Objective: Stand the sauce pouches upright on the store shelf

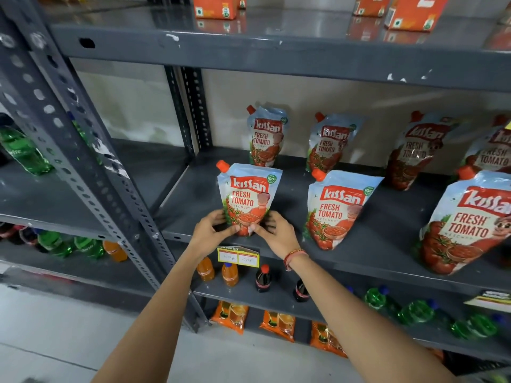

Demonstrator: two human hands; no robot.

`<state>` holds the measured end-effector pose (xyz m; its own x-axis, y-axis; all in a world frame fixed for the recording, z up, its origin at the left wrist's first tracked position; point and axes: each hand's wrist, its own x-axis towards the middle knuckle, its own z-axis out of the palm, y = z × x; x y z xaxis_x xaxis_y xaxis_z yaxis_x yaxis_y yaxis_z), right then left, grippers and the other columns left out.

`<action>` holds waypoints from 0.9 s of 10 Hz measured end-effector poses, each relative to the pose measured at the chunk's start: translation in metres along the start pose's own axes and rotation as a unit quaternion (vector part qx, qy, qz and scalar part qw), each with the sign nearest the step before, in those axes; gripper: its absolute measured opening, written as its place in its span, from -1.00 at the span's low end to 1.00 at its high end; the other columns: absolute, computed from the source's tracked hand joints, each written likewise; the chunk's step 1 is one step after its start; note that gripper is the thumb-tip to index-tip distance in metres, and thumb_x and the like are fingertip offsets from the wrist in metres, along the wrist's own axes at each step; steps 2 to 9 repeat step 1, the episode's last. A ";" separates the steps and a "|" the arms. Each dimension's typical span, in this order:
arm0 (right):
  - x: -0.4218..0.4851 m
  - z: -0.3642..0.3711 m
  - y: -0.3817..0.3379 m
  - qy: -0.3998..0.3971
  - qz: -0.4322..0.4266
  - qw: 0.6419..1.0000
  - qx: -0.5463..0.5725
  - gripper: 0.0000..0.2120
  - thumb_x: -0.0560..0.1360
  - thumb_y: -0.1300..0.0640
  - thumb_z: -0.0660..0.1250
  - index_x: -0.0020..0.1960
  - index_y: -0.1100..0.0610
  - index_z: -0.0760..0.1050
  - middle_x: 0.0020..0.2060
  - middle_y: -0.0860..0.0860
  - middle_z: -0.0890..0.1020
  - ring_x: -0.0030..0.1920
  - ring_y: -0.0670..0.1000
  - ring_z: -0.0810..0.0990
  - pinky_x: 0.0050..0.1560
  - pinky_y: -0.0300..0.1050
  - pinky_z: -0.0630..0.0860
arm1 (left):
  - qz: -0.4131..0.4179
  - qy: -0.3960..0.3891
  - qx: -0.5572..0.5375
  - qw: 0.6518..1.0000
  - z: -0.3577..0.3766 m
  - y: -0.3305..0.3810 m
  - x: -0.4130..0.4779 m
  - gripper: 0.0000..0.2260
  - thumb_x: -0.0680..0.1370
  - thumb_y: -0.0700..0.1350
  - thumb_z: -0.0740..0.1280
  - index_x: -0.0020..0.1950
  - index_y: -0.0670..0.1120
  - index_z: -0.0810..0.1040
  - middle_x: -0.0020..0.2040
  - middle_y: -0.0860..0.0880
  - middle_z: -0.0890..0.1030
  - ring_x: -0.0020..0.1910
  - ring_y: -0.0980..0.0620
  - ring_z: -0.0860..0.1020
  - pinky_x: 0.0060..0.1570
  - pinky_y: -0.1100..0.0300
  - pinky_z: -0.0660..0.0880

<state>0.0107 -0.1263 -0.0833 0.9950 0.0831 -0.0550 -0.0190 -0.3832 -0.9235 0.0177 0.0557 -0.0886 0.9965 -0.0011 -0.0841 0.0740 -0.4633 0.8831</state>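
Several ketchup pouches with red spout caps stand on the grey store shelf (367,236). At the front left stands one upright pouch (249,193). My left hand (213,230) grips its lower left corner and my right hand (276,233) grips its lower right corner. A second front pouch (338,208) stands upright to the right, and a third (467,225) further right. Behind them, a back row holds a pouch (266,136), another pouch (330,143) and a blurred pouch (414,153), all leaning against the wall.
A slotted grey upright (91,150) runs down the left of the bay. A yellow price tag (238,257) hangs on the shelf edge under my hands. Drink bottles (231,273) fill the lower shelf, orange packets (231,316) the bottom one, orange cartons (215,6) the top.
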 end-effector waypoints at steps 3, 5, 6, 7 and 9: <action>-0.005 -0.005 -0.004 0.043 -0.009 0.995 -0.090 -0.59 0.46 0.06 0.39 0.23 0.24 0.46 0.16 0.19 0.57 0.13 0.09 0.55 0.18 -0.04 0.50 | -0.020 0.052 0.041 0.998 0.004 0.007 -0.007 -0.46 0.43 -0.08 0.44 0.35 -0.20 0.39 0.28 -0.17 0.53 0.26 -0.09 0.50 0.25 0.10 0.40; -0.005 -0.005 -0.004 0.043 -0.009 0.995 -0.090 -0.59 0.46 0.06 0.39 0.23 0.24 0.46 0.16 0.19 0.57 0.13 0.09 0.55 0.18 -0.04 0.50 | -0.020 0.052 0.041 0.998 0.004 0.007 -0.007 -0.46 0.43 -0.08 0.44 0.35 -0.20 0.39 0.28 -0.17 0.53 0.26 -0.09 0.50 0.25 0.10 0.40; -0.005 -0.005 -0.004 0.043 -0.009 0.995 -0.090 -0.59 0.46 0.06 0.39 0.23 0.24 0.46 0.16 0.19 0.57 0.13 0.09 0.55 0.18 -0.04 0.50 | -0.020 0.052 0.041 0.998 0.004 0.007 -0.007 -0.46 0.43 -0.08 0.44 0.35 -0.20 0.39 0.28 -0.17 0.53 0.26 -0.09 0.50 0.25 0.10 0.40; -0.005 -0.005 -0.004 0.043 -0.009 0.995 -0.090 -0.59 0.46 0.06 0.39 0.23 0.24 0.46 0.16 0.19 0.57 0.13 0.09 0.55 0.18 -0.04 0.50 | -0.020 0.052 0.041 0.998 0.004 0.007 -0.007 -0.46 0.43 -0.08 0.44 0.35 -0.20 0.39 0.28 -0.17 0.53 0.26 -0.09 0.50 0.25 0.10 0.40; -0.005 -0.005 -0.004 0.043 -0.009 0.995 -0.090 -0.59 0.46 0.06 0.39 0.23 0.24 0.46 0.16 0.19 0.57 0.13 0.09 0.55 0.18 -0.04 0.50 | -0.020 0.052 0.041 0.998 0.004 0.007 -0.007 -0.46 0.43 -0.08 0.44 0.35 -0.20 0.39 0.28 -0.17 0.53 0.26 -0.09 0.50 0.25 0.10 0.40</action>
